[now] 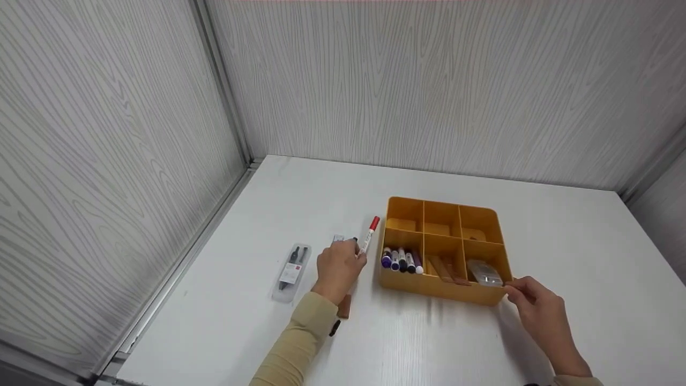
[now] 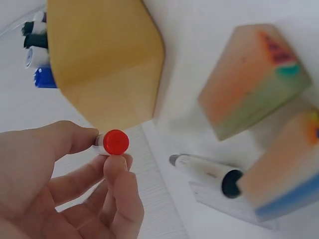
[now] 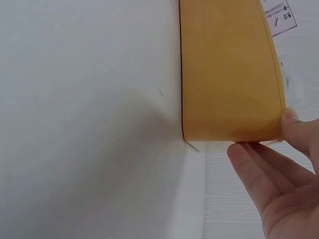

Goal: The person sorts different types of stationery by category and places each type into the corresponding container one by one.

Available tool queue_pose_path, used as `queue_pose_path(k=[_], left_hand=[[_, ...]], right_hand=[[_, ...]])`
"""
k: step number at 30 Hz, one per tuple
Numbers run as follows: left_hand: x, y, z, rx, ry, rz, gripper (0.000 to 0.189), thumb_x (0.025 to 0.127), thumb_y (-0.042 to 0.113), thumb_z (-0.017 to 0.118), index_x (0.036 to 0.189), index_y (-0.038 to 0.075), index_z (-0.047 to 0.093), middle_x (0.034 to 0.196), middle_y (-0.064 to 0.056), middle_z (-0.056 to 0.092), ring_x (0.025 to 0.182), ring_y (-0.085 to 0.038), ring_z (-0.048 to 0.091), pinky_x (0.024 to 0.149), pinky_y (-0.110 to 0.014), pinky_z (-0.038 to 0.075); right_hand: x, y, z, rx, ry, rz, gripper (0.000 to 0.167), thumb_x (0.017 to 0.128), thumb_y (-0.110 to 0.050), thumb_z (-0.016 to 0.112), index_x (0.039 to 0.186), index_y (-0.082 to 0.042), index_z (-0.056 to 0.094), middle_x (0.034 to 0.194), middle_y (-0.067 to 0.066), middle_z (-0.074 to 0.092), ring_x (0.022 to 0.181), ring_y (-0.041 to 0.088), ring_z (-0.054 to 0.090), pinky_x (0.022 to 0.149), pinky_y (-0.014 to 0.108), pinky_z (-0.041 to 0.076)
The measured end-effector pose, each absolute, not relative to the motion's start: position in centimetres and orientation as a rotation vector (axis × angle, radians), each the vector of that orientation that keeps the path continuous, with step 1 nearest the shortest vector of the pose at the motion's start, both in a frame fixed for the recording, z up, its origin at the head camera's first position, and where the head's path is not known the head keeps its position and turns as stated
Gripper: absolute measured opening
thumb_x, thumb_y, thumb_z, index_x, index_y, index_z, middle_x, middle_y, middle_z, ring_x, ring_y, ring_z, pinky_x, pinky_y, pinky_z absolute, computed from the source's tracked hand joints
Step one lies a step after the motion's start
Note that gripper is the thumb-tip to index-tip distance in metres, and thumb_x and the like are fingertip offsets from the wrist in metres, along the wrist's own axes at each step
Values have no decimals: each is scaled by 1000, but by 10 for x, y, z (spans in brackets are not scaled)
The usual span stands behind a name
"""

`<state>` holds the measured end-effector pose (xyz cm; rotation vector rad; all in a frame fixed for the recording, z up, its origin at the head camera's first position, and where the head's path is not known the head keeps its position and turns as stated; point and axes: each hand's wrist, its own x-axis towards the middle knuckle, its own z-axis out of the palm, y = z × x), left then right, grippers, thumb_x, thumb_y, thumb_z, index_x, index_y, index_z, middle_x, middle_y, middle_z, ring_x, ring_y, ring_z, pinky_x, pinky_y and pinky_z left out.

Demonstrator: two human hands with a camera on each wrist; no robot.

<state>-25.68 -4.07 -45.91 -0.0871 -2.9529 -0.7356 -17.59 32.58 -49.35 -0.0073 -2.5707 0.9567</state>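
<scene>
Between thumb and fingertips, my left hand (image 1: 338,271) pinches a white marker with a red cap (image 1: 370,234); the red end (image 2: 116,142) faces the left wrist camera. Just left of the yellow-orange divided box (image 1: 439,289), the hand holds it over the table. My right hand (image 1: 541,316) grips the box's near right corner, thumb on the rim and fingers against the wall (image 3: 232,74). Several markers (image 1: 402,261) lie in the near left compartment. Brown translucent strips (image 1: 445,268) lean in the near middle one, and a clear case (image 1: 485,273) sits in the near right one.
Left on the white table lies a clear-cased compass set (image 1: 291,273). Near the left hand are two multicoloured blocks, one upper (image 2: 254,82) and one lower (image 2: 286,169), and a white marker with a dark end (image 2: 207,169). A small black item (image 1: 335,327) lies by the left sleeve.
</scene>
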Motion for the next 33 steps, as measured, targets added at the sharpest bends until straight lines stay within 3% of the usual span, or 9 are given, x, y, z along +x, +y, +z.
queue_pose_path(k=[10,22,33], left_hand=[[-253,-26,-435,-228,-2825,-803,18,92,28,71,99,13,78,81,0,73,61,-10,55,53,-23,43],[-245,-2,-421,-401,-2789,-611,15,87,27,76,89,12,79,72,0,68,56,-8,52,48,-20,40],[-244,21,-416,-467,-2880,-446,14,88,24,72,78,14,73,65,2,65,52,-9,46,45,-23,35]], right_hand=[[-176,326,-492,-28,-2581,962,5,90,-12,71,93,-8,69,96,13,74,72,-3,63,62,10,51],[-176,325,-493,7,-2551,971,4,90,-9,71,92,-7,69,96,13,74,72,-3,62,61,10,50],[-176,325,-495,9,-2535,981,5,88,-5,72,92,-7,69,93,13,74,72,-1,64,60,11,50]])
